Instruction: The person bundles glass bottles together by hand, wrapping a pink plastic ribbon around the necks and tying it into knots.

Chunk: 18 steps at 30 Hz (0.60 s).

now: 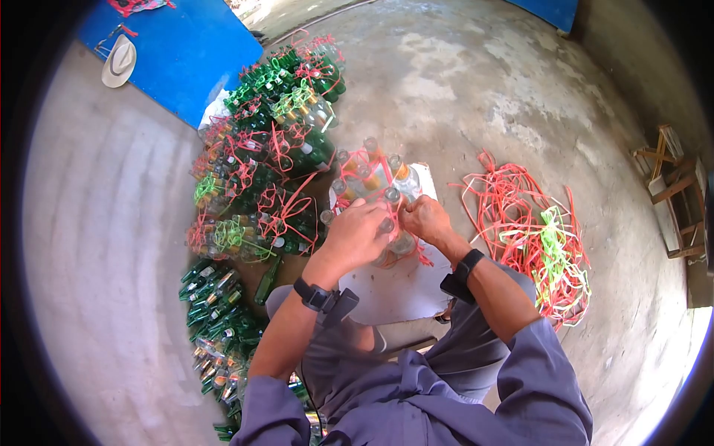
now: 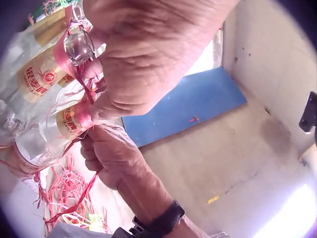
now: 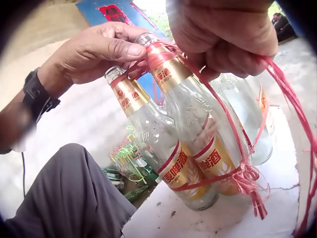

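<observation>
Bottles (image 3: 185, 119), 2 hands (image 1: 355, 233), fingers curled, apparently both pinching red twine (image 3: 287, 89)

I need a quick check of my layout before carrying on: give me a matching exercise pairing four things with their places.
Things:
1. Bottles beside the right hand
2. Hat
3. Green bottles
4. Loose string heap

Places:
A. Floor, person's right
B. Standing on the white board
C. Blue board's edge
D. Floor, person's left

Pairs:
1-B: bottles, white board
2-C: hat, blue board
3-D: green bottles
4-A: string heap
</observation>
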Available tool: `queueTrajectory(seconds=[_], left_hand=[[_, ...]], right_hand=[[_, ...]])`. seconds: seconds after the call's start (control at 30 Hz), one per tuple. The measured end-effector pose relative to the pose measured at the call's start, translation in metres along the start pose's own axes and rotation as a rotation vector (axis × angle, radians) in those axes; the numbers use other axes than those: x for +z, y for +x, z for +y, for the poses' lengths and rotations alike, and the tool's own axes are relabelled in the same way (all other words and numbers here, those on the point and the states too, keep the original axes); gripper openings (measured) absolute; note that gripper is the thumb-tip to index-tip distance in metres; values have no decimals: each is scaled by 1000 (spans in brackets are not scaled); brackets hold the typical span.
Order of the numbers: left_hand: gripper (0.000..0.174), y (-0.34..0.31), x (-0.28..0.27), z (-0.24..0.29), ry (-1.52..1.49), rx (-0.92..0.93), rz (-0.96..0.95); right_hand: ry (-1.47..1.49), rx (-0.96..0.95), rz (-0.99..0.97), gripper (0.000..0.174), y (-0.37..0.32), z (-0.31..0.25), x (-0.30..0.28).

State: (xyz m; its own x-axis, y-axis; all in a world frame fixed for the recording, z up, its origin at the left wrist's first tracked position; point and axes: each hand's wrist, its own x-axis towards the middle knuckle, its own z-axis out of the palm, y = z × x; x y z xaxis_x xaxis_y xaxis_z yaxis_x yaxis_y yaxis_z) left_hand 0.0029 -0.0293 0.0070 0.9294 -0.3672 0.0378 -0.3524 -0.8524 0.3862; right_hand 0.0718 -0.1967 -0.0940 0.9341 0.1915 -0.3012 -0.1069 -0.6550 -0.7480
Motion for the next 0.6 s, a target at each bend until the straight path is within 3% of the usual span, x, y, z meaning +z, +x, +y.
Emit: queueTrajectory(seconds=[0.1, 0.23, 0.33, 0.43, 0.5, 0.6], left_hand=[[27, 2, 2, -2, -12, 26, 43], [22, 6, 1, -1, 6, -38, -13], [22, 8, 4, -7, 38, 49, 45], [24, 15, 1, -7, 71, 43, -14], [25, 19, -7, 0, 59, -114, -191], [26, 16, -6, -4, 4, -78, -162]], right_hand=[[-23, 48, -99, 43, -4, -10, -12], [-44, 91, -108, 45, -1, -13, -10], [-87, 156, -75, 50, -1, -18, -7], [-79, 221, -24, 57, -5, -24, -10], [-98, 193, -37, 60, -7, -24, -12], [-102, 183, -24, 60, -5, -22, -9]])
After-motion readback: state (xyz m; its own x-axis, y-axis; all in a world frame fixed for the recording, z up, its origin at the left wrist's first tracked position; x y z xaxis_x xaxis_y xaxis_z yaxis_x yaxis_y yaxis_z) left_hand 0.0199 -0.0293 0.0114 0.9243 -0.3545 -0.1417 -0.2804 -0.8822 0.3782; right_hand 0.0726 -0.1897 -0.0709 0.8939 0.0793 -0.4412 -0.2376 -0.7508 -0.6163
